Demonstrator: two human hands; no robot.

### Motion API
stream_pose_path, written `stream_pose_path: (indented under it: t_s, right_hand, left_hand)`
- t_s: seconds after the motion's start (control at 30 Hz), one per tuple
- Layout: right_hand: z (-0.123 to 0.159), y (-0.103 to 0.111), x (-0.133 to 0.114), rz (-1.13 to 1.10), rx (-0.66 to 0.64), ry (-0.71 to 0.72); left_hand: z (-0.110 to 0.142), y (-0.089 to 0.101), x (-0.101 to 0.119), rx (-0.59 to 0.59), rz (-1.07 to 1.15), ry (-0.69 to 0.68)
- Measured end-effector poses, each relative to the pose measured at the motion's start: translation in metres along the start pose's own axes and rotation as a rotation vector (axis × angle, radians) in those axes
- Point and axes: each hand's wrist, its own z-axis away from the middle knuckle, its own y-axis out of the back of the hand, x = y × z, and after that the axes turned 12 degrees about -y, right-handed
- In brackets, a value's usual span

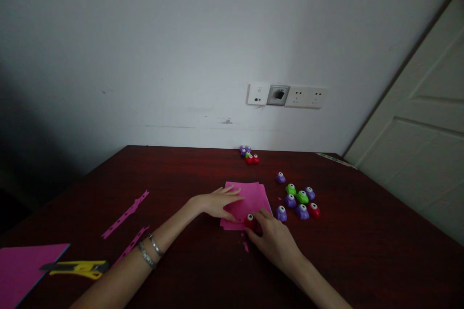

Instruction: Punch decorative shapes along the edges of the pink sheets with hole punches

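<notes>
My left hand lies with its fingers spread on a small stack of pink paper, pressing its left side. At the near edge of that stack sits a small red craft punch with a white eye-like top. Thumb and fingers of my right hand are closed around the punch. Whether the paper's edge is inside it is hidden. Small pink scraps lie on the table just below the stack.
Several purple, green and red punches stand to the right; another group is near the wall. At left are punched pink strips, a yellow utility knife and a larger pink sheet on the dark wooden table.
</notes>
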Motion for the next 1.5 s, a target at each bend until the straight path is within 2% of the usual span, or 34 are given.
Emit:
stream_pose_path:
  t_s: [0.27, 0.47, 0.63, 0.77, 0.83, 0.9, 0.97, 1.0, 1.07, 1.13, 1.2, 1.27, 1.5]
  right_hand:
    - [0.0, 0.002, 0.002, 0.013, 0.025, 0.055]
    - [0.001, 0.004, 0.0, 0.008, 0.024, 0.036]
    - [-0.002, 0.006, 0.001, -0.032, 0.048, -0.002]
    - [-0.005, 0.009, 0.006, -0.121, 0.074, 0.003]
    - [-0.006, 0.01, 0.008, -0.154, 0.094, 0.006]
    - [-0.007, 0.011, 0.01, -0.178, 0.123, 0.014]
    - [-0.008, 0.01, 0.011, -0.194, 0.152, 0.027]
    - [-0.008, 0.009, 0.011, -0.199, 0.165, 0.033]
    - [-0.009, 0.007, 0.012, -0.198, 0.191, 0.05]
    - [-0.008, 0.007, 0.012, -0.182, 0.219, 0.063]
    - [-0.007, 0.007, 0.011, -0.152, 0.241, 0.073]
    - [-0.006, 0.008, 0.01, -0.119, 0.252, 0.079]
    - [-0.007, 0.006, 0.012, -0.054, 0.301, 0.106]
  left_hand:
    - [-0.001, -0.004, -0.008, 0.004, -0.026, -0.012]
    - [0.0, -0.003, -0.006, 0.019, 0.008, -0.01]
    - [0.002, 0.001, 0.001, 0.094, 0.067, 0.013]
    - [0.004, 0.006, 0.01, 0.283, 0.076, -0.09]
    - [0.003, 0.008, 0.011, 0.484, 0.062, -0.098]
    - [0.001, 0.009, 0.008, 0.738, 0.083, 0.032]
    - [-0.001, 0.008, 0.002, 0.904, 0.208, 0.224]
    - [-0.002, 0.007, 0.0, 0.917, 0.32, 0.305]
    - [-0.005, 0.005, -0.002, 0.846, 0.611, 0.387]
    - [-0.007, 0.002, 0.001, 0.749, 0.884, 0.357]
    - [-0.01, -0.001, 0.006, 0.702, 1.043, 0.284]
    - [-0.013, -0.004, 0.012, 0.711, 1.099, 0.231]
    - [-0.02, -0.01, 0.022, 0.893, 1.095, 0.153]
